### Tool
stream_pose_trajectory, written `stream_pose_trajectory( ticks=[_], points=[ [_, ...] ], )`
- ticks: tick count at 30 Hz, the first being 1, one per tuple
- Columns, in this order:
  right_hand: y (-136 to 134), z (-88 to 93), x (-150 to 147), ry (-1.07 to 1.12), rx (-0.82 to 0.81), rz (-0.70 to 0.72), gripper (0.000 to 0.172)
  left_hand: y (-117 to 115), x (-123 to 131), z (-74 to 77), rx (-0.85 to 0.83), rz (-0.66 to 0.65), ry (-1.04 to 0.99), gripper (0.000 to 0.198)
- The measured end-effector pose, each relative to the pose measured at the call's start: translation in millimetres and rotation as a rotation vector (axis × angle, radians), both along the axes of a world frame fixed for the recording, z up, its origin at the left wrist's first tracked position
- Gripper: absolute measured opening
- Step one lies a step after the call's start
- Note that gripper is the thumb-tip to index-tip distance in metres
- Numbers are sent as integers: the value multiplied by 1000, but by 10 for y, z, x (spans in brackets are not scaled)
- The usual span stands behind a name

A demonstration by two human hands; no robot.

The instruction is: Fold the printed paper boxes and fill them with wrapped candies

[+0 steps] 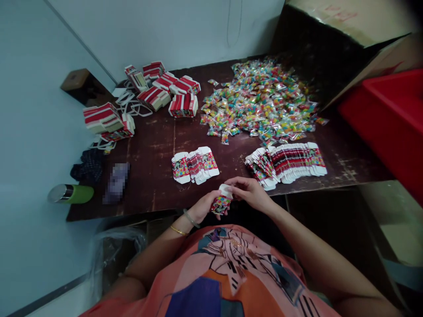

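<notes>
A small patterned carton [221,204] with a white flap at its top is held in front of my body, just off the table's front edge. My left hand [205,206] is closed around its left side. At the white flap, the fingers of my right hand [247,192] pinch together; whether they grip the flap or only press on it I cannot tell. Just beyond lies a short row of flat, overlapping cartons [195,164]. A longer fanned row of flat cartons [291,163] lies to the right. Behind them spreads a big heap of clear-wrapped colourful candies [261,99].
Bundled red and white carton stacks [183,105] and white straps [134,105] lie at the back left. A green bottle [81,194], dark cloth [87,165] and a blurred item [116,182] sit at left. A red bin [386,114] and a cardboard box [353,20] stand at right.
</notes>
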State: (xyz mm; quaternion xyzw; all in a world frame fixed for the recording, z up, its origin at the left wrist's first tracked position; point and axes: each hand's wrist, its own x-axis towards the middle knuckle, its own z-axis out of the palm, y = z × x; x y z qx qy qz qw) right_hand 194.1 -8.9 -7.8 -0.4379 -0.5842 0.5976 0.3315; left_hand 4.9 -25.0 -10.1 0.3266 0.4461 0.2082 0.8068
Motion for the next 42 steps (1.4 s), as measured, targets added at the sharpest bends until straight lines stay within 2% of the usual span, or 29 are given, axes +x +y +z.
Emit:
stream_pose_trajectory(
  ticks=[2, 5, 7, 9, 11, 13, 15, 17, 21, 23, 25, 28, 30, 33, 35, 37, 39, 42],
  points=[
    [-47, -18, -40, 115, -159, -81, 29, 6, 9, 4, -23, 45, -40, 48],
    [-111, -34, -70, 153, -203, -108, 27, -4, 21, 23, 44, 39, -17, 44],
    [-143, -32, -65, 83, -101, -113, 23, -14, 24, 34, 129, -2, 34, 40],
    [-173, -20, -59, -22, 89, -109, 18, -20, 23, 38, 169, -9, 64, 39],
    [-211, -7, -71, -93, 268, -87, 21, -20, 22, 33, 110, 39, 46, 39],
    [-248, 1, -104, -109, 353, -74, 27, -18, 23, 25, 9, 94, 9, 40],
    [-265, 6, -140, -94, 339, -131, 28, -18, 19, 24, -30, 122, -17, 40],
    [-248, 20, -154, -67, 267, -186, 24, -18, 1, 32, 26, 117, -31, 37],
    [-165, 74, -96, 12, 116, -150, 20, -10, -103, 64, 140, 3, -69, 39],
    [-155, 84, -81, -7, 157, -123, 21, 0, -163, 77, 141, -40, -64, 43],
    [-177, 64, -108, -69, 270, -91, 24, 4, -186, 83, 129, -66, -48, 45],
    [-232, 18, -127, -109, 346, -80, 28, -21, -96, 79, 101, -84, -48, 50],
    [-272, 47, 22, -101, 288, -116, 24, -49, 15, 73, 93, -81, -67, 52],
    [-353, 255, 612, -205, 171, -112, 19, -52, 99, 62, 185, -119, -74, 48],
    [-407, 448, 1087, -368, 100, 5, 19, -12, 39, 52, 252, -104, -36, 45],
    [-419, 588, 1363, -505, 105, 41, 17, 46, -88, 33, 232, -18, 7, 42],
    [-338, 603, 1282, -528, 160, 66, 16, 98, -217, 5, 168, 103, 36, 40],
    [8, 369, 603, -469, 356, 93, 20, 122, -320, -31, 129, 201, 54, 40]
  ],
)
